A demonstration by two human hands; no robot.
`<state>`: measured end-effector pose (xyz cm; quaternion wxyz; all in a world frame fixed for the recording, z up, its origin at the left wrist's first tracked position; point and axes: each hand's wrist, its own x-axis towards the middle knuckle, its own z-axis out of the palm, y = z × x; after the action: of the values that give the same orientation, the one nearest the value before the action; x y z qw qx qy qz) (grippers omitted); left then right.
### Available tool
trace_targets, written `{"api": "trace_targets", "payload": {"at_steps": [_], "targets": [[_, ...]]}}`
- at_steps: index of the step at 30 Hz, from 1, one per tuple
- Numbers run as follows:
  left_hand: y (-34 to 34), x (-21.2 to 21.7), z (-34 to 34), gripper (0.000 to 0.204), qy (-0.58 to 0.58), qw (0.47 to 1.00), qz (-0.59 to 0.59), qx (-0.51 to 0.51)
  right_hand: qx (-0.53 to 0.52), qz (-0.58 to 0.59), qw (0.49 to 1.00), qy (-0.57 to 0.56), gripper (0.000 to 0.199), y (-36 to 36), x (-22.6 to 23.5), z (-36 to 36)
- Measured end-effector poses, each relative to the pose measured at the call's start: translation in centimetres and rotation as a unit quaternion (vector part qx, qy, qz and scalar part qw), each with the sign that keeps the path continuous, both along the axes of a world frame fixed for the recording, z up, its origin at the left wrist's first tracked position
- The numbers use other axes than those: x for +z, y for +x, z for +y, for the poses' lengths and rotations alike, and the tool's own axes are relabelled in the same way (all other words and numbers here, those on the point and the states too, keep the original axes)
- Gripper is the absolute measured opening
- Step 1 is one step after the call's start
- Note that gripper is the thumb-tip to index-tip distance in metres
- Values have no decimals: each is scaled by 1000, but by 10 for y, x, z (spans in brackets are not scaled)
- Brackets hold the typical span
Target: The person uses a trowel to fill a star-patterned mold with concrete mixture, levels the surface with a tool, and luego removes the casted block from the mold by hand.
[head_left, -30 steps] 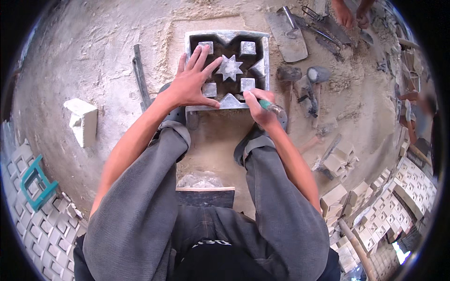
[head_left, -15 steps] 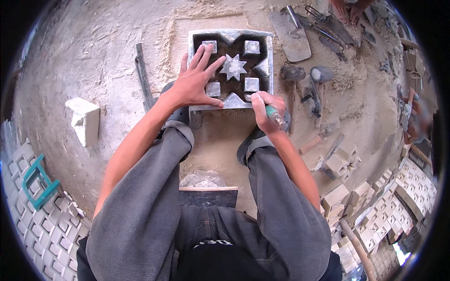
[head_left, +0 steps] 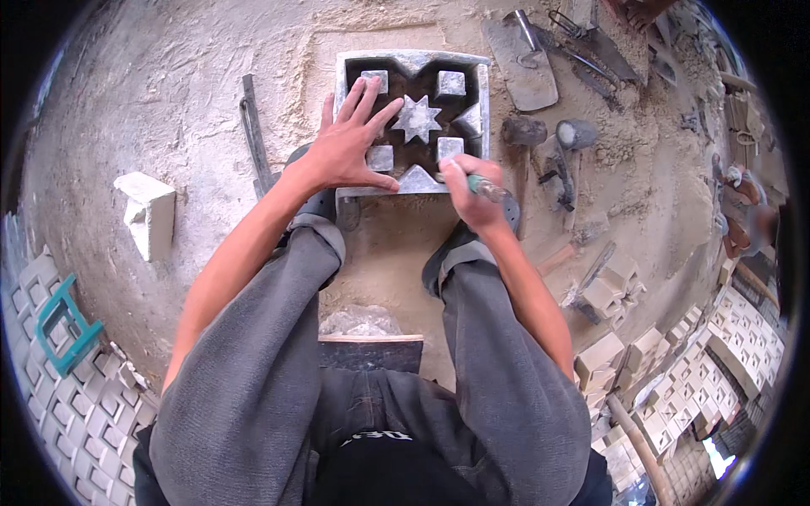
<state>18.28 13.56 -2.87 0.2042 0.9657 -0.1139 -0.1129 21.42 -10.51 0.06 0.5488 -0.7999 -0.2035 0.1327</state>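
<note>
The step in hand looks like trimming or cleaning inside a grey metal tile mould point(head_left: 484, 88), which lies on the dusty floor point(head_left: 228, 76) directly under both sets of fingers.

The left hand point(head_left: 339, 153) is spread wide and grips nothing. Its thumb presses on the mould's near rim, its index fingertip comes up beside the eight-pointed star core point(head_left: 417, 119), and the fingers beyond reach to the far-left square core point(head_left: 376, 82). The near-left square core point(head_left: 380, 158) sits in the gap between thumb and index finger.

The right hand point(head_left: 474, 192) is closed on a green-handled tool point(head_left: 484, 185), held much like a pencil. Just beyond those fingers is the near-right square core point(head_left: 450, 148); just left of them is the near triangular wedge point(head_left: 418, 179). The working tip is largely hidden and the hand is slightly blurred, so I cannot tell whether it is a blade or a scraper.

Right of the right fingers, well within reach, lie a dark-headed mallet point(head_left: 522, 131) and a pale-faced mallet point(head_left: 577, 133), with a flat trowel point(head_left: 527, 80) farther out.

In my judgement, the next move calls for firm left-hand pressure and short, controlled strokes along the narrow channel, without nicking the cores.
</note>
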Motion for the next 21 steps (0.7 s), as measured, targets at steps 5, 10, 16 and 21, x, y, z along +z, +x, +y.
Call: {"api": "trace_targets", "payload": {"at_steps": [5,10,16,21], "targets": [[1,2,2,129,-1,1000,-6,-1,15,-29,999,-8,33,0,-11,-7],[2,-1,-3,128,-7,1000,-19,5,-43,47,996,56,30,12,-4,-21],[-8,11,-33,110,3,997,-73,-1,-91,110,913,381,43,37,70,-23],[-18,11,-63,96,3,995,-88,-39,-118,107,904,396,39,55,77,-9]]}}
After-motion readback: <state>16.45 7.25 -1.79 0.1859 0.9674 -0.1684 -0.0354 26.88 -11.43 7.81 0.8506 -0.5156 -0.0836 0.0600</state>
